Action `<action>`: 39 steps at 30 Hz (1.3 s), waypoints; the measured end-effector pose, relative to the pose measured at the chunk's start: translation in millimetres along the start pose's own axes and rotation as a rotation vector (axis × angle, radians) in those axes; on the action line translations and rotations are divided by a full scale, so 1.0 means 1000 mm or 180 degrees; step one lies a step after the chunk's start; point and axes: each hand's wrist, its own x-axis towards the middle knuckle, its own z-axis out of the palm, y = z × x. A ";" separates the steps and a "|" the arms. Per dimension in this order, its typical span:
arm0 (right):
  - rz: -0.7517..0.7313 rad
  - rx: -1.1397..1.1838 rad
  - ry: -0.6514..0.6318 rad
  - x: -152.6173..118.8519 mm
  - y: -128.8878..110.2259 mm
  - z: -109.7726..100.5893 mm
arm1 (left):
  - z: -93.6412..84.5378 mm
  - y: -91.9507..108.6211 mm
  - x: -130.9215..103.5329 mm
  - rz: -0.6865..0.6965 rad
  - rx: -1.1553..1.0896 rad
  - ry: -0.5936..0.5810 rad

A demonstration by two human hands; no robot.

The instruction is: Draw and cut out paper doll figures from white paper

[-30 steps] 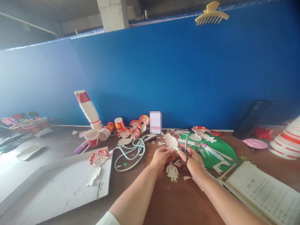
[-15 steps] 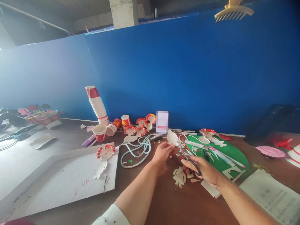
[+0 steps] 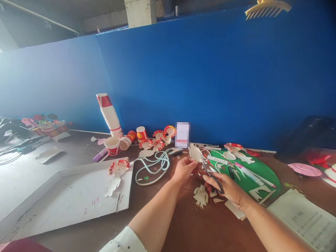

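Note:
Near the middle of the table, my left hand pinches a white paper piece by its lower edge. My right hand is wrapped round the dark handles of a pair of scissors, whose blades touch the right side of the paper piece. Just below the hands lies a white figure-shaped cutout with small paper scraps beside it. A green round mat is behind my right hand, with markers and paper pieces on it.
To the left are a white tray with a red-fringed paper figure, a pale coiled cable, a tall cup stack and loose cups. Printed sheets lie at the right, below a pink oval piece.
The paper piece in my left hand is turned slightly and shows more to the right. My right hand and the scissors have shifted a little left. The camera view has moved slightly.

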 end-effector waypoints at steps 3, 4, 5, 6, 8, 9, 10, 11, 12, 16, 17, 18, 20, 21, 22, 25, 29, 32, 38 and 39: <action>0.0002 0.0100 0.0044 0.001 0.001 0.001 | 0.002 0.000 -0.001 -0.0025 -0.0170 0.0034; -0.0009 0.0137 0.0054 0.002 0.001 0.002 | 0.003 0.000 -0.001 -0.0037 -0.0202 0.0032; -0.0016 0.0162 0.0054 0.002 0.001 0.002 | 0.003 -0.001 -0.001 -0.0046 -0.0211 0.0021; -0.0025 0.0167 0.0045 0.002 0.002 0.002 | 0.003 -0.001 -0.001 -0.0045 -0.0208 0.0013; -0.0060 0.0139 0.0023 0.002 0.003 0.002 | 0.002 -0.001 0.000 -0.0040 -0.0165 0.0002; -0.0076 0.0115 0.0029 0.002 0.003 0.001 | 0.001 -0.001 0.000 -0.0042 -0.0138 -0.0012; -0.0084 0.0083 0.0032 0.002 0.003 0.001 | 0.000 -0.001 0.000 -0.0044 -0.0109 -0.0029; -0.0098 0.0046 0.0047 0.002 0.004 0.000 | 0.000 0.000 0.000 -0.0044 -0.0071 -0.0049; -0.0111 0.0014 0.0050 0.002 0.004 0.000 | -0.001 0.000 0.000 -0.0035 -0.0027 -0.0070; -0.0175 -0.0034 -0.0027 0.002 0.005 0.000 | -0.003 0.002 0.000 -0.0019 0.0075 -0.0171; -0.0177 -0.0030 -0.0022 0.002 0.005 0.000 | -0.004 0.002 0.000 -0.0029 0.0079 -0.0191; -0.0169 -0.0031 -0.0007 0.002 0.006 0.001 | -0.004 0.002 0.000 -0.0038 0.0084 -0.0205; -0.0173 -0.0046 0.0040 0.002 0.007 0.002 | -0.005 0.002 0.000 -0.0043 0.0110 -0.0219; -0.0187 -0.0056 0.0059 0.002 0.008 0.002 | -0.005 0.002 0.000 -0.0044 0.0127 -0.0228; -0.0201 -0.0074 0.0073 0.003 0.008 0.003 | -0.006 0.002 0.000 -0.0044 0.0139 -0.0241; -0.0254 -0.0171 0.0134 0.003 0.007 0.003 | -0.007 0.001 0.000 -0.0043 0.0158 -0.0315; -0.0300 -0.0263 0.0044 0.002 0.003 0.002 | -0.009 0.001 0.001 -0.0073 0.0167 -0.0411; -0.0327 -0.0247 0.0087 0.002 0.003 0.003 | -0.010 0.001 0.002 -0.0114 0.0138 -0.0426; -0.0368 -0.0299 0.0176 0.003 0.005 0.004 | -0.010 0.002 0.002 -0.0148 0.0154 -0.0472; -0.0371 -0.0299 0.0168 0.002 0.005 0.004 | -0.010 0.002 0.002 -0.0143 0.0141 -0.0488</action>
